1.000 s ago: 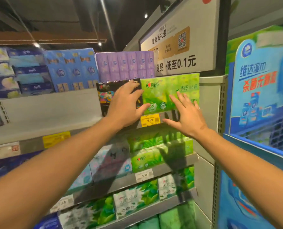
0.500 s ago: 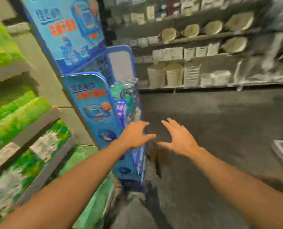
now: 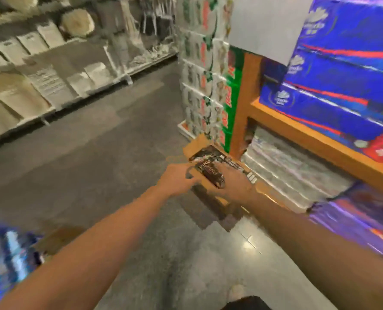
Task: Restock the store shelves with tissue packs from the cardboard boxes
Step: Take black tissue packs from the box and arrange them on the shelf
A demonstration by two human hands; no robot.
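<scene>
You are reaching into the cardboard box (image 3: pixel 199 151) on the floor; the dark tissue pack (image 3: pixel 210 172) is lying between your hands, long axis running away-left to near-right, right hand (image 3: pixel 235 186) cupping it, left hand (image 3: pixel 177 179) touching its end, grip unclear.

Grey floor (image 3: pixel 92 157) left of the cardboard box (image 3: pixel 199 142) lies open. Right of the box, an orange shelf frame (image 3: pixel 242 104) blocks passage. Behind the box, stacked green packs (image 3: pixel 206 86) obstruct.
</scene>
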